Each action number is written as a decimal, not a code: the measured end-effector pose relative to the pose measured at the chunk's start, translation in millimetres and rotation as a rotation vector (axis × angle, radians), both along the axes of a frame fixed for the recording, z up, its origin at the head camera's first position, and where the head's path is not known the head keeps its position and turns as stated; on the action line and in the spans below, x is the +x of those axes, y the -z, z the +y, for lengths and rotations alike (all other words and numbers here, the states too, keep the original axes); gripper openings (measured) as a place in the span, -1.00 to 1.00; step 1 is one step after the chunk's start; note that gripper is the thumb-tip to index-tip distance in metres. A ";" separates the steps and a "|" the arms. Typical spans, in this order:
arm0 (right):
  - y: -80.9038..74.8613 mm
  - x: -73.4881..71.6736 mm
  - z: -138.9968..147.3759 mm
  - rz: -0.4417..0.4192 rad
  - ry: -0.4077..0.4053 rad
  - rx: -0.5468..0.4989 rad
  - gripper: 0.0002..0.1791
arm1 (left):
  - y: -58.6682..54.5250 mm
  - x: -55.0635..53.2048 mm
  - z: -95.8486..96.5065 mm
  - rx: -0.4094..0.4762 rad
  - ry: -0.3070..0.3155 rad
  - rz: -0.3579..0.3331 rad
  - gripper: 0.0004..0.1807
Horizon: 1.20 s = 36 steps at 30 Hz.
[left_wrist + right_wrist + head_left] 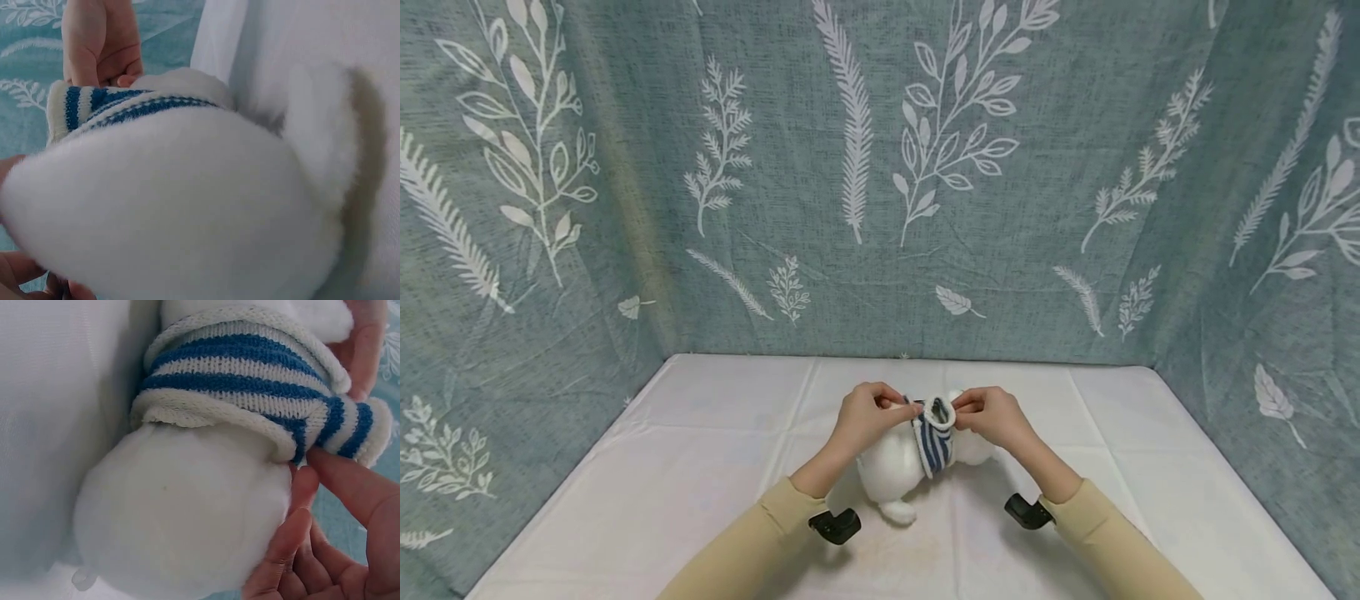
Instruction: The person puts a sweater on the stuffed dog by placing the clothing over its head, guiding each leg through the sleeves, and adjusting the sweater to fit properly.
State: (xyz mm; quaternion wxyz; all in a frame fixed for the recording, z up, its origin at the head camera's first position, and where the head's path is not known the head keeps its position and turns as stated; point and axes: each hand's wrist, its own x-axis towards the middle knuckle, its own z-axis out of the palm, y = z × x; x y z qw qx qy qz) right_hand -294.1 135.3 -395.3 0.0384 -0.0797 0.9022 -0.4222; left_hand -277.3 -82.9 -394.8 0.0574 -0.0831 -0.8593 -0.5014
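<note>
A white plush toy (891, 467) lies on its side on the table. Around its middle is a blue-and-white striped knitted sweater (934, 446), whose short sleeve (350, 428) sticks up with its rolled cuff open. My left hand (872, 417) grips the upper part of the toy just left of the sweater; its fingertips are partly hidden behind the plush (169, 200) in the left wrist view. From the other side, my right hand (996, 417) pinches the sweater's edge at the base of the sleeve, its lower fingers curled beside the toy's rounded white end (181, 512).
A white cloth (715, 467) with fold creases covers the table. Blue-green curtains (880, 283) with white leaf prints stand along the back and both sides. Black wrist devices (837, 527) sit below each beige sleeve cuff, close over the tabletop.
</note>
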 end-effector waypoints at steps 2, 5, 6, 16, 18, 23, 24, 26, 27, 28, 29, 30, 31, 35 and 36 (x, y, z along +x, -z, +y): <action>-0.5 0.5 -0.2 -0.003 -0.003 -0.003 -0.81 | -0.1 0.1 2.3 -0.023 -0.011 0.003 -0.70; -1.2 1.3 -0.9 -0.001 -0.011 -0.003 -0.80 | -1.0 0.4 5.0 -0.040 -0.023 -0.003 -0.73; -1.4 1.5 -1.2 0.004 -0.012 -0.002 -0.79 | -0.8 0.0 5.7 -0.038 -0.026 -0.010 -0.74; -2.4 1.3 -7.2 0.005 -0.001 0.016 -0.75 | 0.6 -4.9 6.2 0.033 -0.034 -0.083 -0.81; -2.5 1.2 -7.6 -0.006 0.008 0.011 -0.76 | 1.3 -5.6 5.9 0.056 -0.029 -0.082 -0.83; -3.0 0.8 -6.1 -0.030 0.040 -0.021 -0.76 | 1.6 -6.1 3.6 0.128 -0.028 -0.099 -0.86; -3.1 1.0 -5.3 -0.036 0.048 -0.028 -0.76 | 0.9 -5.9 2.3 0.155 -0.030 -0.116 -0.87; -3.3 1.8 -3.3 -0.048 0.070 -0.051 -0.77 | -1.4 -5.0 -1.7 0.219 -0.026 -0.151 -0.87; -3.6 2.3 -2.3 -0.054 0.083 -0.063 -0.77 | -2.7 -4.6 -4.4 0.249 -0.024 -0.168 -0.87; -3.9 2.6 -1.3 -0.056 0.091 -0.069 -0.78 | -4.1 -3.9 -7.3 0.272 -0.023 -0.182 -0.87; -4.1 3.1 -0.4 -0.058 0.099 -0.074 -0.79 | -5.2 -3.7 -10.3 0.296 -0.024 -0.197 -0.88; -4.6 3.7 0.3 -0.059 0.105 -0.080 -0.80 | -5.9 -3.4 -13.5 0.313 -0.025 -0.207 -0.88; -4.9 4.0 0.7 -0.058 0.110 -0.085 -0.81 | -6.0 -3.1 -16.5 0.320 -0.029 -0.213 -0.88; -4.5 3.5 0.4 -0.027 0.088 -0.072 -0.87 | -1.3 -2.7 -25.6 0.302 -0.047 -0.237 -0.89; -4.3 3.2 -0.1 -0.013 0.078 -0.066 -0.89 | 0.3 -2.7 -26.6 0.294 -0.042 -0.234 -0.88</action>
